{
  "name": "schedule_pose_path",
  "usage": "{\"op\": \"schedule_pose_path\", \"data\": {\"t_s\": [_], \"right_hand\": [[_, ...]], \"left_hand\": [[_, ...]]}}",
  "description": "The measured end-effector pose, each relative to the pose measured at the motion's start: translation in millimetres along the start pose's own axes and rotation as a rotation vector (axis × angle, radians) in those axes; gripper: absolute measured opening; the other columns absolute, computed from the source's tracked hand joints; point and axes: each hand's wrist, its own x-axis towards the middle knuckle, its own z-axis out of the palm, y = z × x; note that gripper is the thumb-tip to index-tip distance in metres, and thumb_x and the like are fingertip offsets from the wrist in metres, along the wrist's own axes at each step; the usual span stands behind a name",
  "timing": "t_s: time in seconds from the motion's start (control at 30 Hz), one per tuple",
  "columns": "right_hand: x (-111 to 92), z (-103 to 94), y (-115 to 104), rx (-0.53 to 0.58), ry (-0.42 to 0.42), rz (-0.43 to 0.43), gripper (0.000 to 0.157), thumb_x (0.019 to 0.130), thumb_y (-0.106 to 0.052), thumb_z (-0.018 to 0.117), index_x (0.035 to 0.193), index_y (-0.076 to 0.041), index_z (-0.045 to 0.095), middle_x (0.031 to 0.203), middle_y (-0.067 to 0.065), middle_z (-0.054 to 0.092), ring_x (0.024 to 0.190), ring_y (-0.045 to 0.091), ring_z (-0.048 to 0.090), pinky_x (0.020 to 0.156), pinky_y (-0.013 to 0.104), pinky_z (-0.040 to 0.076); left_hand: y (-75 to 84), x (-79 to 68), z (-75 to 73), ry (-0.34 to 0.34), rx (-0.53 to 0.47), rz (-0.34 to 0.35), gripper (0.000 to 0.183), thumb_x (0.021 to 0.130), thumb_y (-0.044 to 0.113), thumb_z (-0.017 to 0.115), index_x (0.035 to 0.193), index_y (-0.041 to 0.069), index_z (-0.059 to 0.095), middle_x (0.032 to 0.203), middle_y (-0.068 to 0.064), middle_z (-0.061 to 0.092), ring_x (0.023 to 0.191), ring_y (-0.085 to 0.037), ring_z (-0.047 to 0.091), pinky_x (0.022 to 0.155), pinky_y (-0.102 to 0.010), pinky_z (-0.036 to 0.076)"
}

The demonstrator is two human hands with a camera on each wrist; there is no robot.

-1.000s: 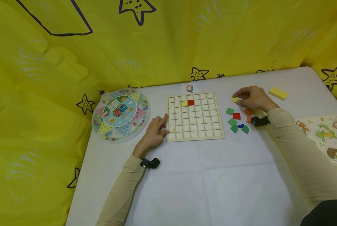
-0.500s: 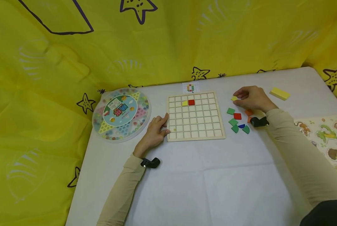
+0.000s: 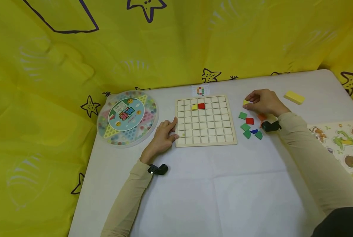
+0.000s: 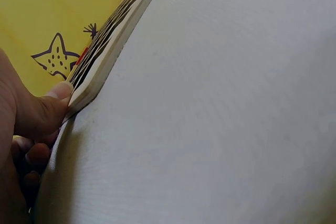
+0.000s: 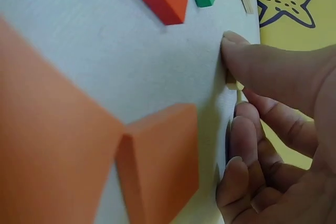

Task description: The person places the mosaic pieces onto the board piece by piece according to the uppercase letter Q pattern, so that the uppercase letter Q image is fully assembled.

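Note:
My left hand (image 3: 163, 138) rests against the left edge of a wooden grid board (image 3: 206, 144), index finger and thumb touching it. In the left wrist view the thumb (image 4: 62, 91) lies at the board's corner. A yellow square tile (image 3: 194, 107) and a red square tile (image 3: 201, 106) sit side by side on the grid. Right of the board, my right hand (image 3: 266, 100) pinches a small yellow piece (image 3: 245, 102) between thumb and fingers, low at the table. Its shape is mostly hidden. Below that hand lie green squares (image 3: 242, 115), a red square (image 3: 249, 121) and orange tiles (image 5: 165, 163).
Green quarter circles (image 3: 258, 135) and a blue half circle (image 3: 254, 131) lie nearby. A pattern card (image 3: 200, 90) is behind the board. Left stands a round game box (image 3: 127, 118); right are a yellow block (image 3: 294, 97) and an animal-print sheet (image 3: 343, 141). A yellow curtain (image 3: 176, 49) backs the table.
The head view has shifted slightly. My right hand stays low at the same spot, and the yellow piece appears slightly turned between its fingers. My left hand has kept its place.

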Motion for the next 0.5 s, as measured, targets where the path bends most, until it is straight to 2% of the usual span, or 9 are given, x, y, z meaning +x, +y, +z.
{"op": "schedule_pose_path", "data": {"t_s": [0.13,0.27,0.4,0.43,0.5], "right_hand": [[1,-0.3,-1,-0.024,-0.021,-0.027,0.044,0.102,-0.029,0.071,0.128,0.005,0.064,0.119,0.026,0.064,0.106,0.038,0.056,0.086,0.039,0.046],[1,0.0,-3,-0.014,-0.034,-0.036,0.044,0.105,-0.029,0.065,0.133,0.005,0.06,0.126,0.03,0.062,0.112,0.042,0.055,0.096,0.051,0.047],[3,2.2,-9,0.03,-0.01,-0.041,0.044,0.107,-0.029,0.062,0.137,0.003,0.058,0.134,0.032,0.06,0.121,0.045,0.056,0.105,0.06,0.046],[4,3.2,-10,0.039,0.003,-0.048,0.044,0.107,-0.028,0.062,0.137,0.003,0.059,0.134,0.032,0.06,0.121,0.045,0.057,0.104,0.057,0.048],[5,5.2,-13,0.06,0.036,-0.061,0.043,0.107,-0.027,0.064,0.137,0.003,0.06,0.132,0.031,0.062,0.118,0.043,0.059,0.099,0.043,0.053]], "left_hand": [[0.0,0.7,0.0,-0.005,0.0,-0.006,0.075,0.099,0.011,0.071,0.163,-0.001,0.035,0.104,-0.012,0.054,0.093,-0.025,0.039,0.089,-0.035,0.026],[-0.4,0.9,0.7,-0.005,0.0,-0.009,0.074,0.099,0.011,0.071,0.163,-0.001,0.035,0.104,-0.012,0.054,0.093,-0.024,0.038,0.089,-0.035,0.026],[-0.8,0.3,0.3,0.0,-0.007,-0.002,0.074,0.099,0.011,0.071,0.162,-0.002,0.036,0.103,-0.012,0.054,0.092,-0.024,0.038,0.089,-0.036,0.026],[-0.7,0.3,0.1,0.0,-0.008,0.0,0.074,0.099,0.011,0.071,0.162,-0.002,0.036,0.103,-0.012,0.054,0.092,-0.024,0.038,0.089,-0.036,0.026],[-0.5,0.4,-0.5,0.0,-0.008,0.003,0.074,0.099,0.012,0.071,0.162,-0.002,0.036,0.102,-0.011,0.054,0.092,-0.024,0.038,0.089,-0.036,0.025]]}}
